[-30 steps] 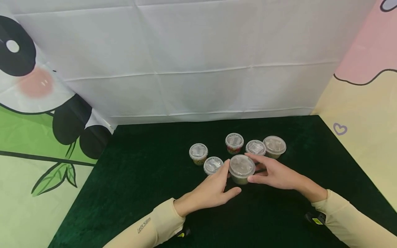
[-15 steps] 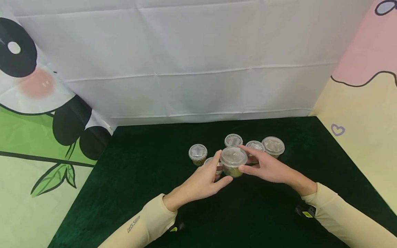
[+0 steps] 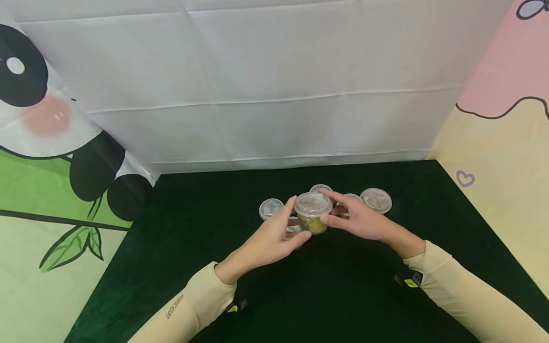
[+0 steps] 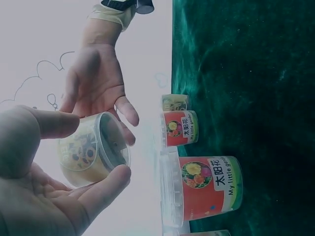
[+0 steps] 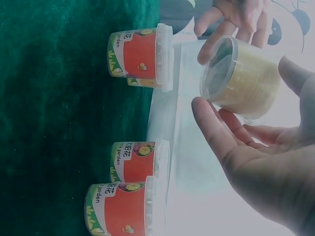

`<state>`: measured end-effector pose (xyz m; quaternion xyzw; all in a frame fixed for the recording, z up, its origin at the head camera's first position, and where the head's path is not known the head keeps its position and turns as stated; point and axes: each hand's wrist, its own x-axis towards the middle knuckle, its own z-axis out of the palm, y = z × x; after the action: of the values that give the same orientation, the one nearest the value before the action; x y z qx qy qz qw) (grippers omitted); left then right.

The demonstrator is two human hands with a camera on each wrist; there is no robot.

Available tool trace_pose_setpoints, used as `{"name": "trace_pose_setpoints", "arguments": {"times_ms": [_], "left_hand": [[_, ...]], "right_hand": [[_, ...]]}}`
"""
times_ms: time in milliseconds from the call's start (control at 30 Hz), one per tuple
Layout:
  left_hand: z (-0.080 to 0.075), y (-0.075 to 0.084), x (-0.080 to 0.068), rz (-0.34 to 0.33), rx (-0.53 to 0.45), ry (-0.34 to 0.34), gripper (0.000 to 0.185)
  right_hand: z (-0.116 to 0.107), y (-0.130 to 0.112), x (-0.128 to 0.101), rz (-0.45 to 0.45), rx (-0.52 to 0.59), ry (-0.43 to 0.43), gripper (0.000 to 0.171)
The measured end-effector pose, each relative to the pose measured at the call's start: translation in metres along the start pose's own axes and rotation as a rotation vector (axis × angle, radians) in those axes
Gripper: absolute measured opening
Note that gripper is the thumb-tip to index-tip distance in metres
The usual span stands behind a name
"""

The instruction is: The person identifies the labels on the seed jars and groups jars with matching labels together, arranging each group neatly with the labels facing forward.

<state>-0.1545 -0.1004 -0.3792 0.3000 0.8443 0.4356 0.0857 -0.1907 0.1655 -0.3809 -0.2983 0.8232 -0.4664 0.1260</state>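
A clear lidded cup [image 3: 312,205] with yellowish contents is held just above the dark green table [image 3: 343,295]. My left hand [image 3: 297,220] grips it from the left, thumb low and fingers at the lid rim. From the other side my right hand [image 3: 326,207] holds it between forefinger and thumb. In the left wrist view the cup [image 4: 83,157] sits between the thumb and fingers of my left hand [image 4: 98,147]. The right wrist view has the cup [image 5: 251,73] between the thumb and fingers of my right hand [image 5: 243,86].
Several small lidded cups with red flower labels stand on the table around the hands: one at the left [image 3: 271,208], one at the right [image 3: 375,199], one behind [image 3: 320,187], one partly hidden under my left hand [image 3: 293,228]. A white cloth backdrop [image 3: 274,95] rises behind.
Both hands have lifted the clear cup off the table and carried it up and to the left, so it now hangs over the small cup beside it.
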Motion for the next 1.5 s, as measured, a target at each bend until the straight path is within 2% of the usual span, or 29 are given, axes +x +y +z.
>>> {"name": "trace_pose_setpoints", "arguments": {"times_ms": [300, 433, 633, 733, 1000, 1500], "left_hand": [[-0.005, 0.001, 0.004, -0.007, 0.017, 0.0, 0.086], [-0.013, 0.002, 0.006, -0.031, 0.008, 0.002, 0.087], [-0.029, -0.001, 0.011, -0.023, -0.008, 0.032, 0.088], [-0.036, -0.003, 0.013, -0.033, -0.032, 0.038, 0.089], [-0.044, -0.002, 0.01, -0.041, -0.076, 0.026, 0.088], [-0.046, -0.005, 0.004, -0.081, -0.08, 0.032, 0.088]], "right_hand": [[0.002, -0.003, 0.004, 0.029, 0.095, -0.001, 0.071], [0.003, -0.009, 0.01, 0.06, 0.127, 0.007, 0.069], [0.006, -0.017, 0.022, 0.116, 0.203, 0.05, 0.074], [0.007, -0.02, 0.026, 0.112, 0.238, 0.071, 0.074], [0.008, -0.024, 0.031, 0.082, 0.241, 0.096, 0.071], [0.014, -0.025, 0.034, 0.06, 0.274, 0.067, 0.07]]}}
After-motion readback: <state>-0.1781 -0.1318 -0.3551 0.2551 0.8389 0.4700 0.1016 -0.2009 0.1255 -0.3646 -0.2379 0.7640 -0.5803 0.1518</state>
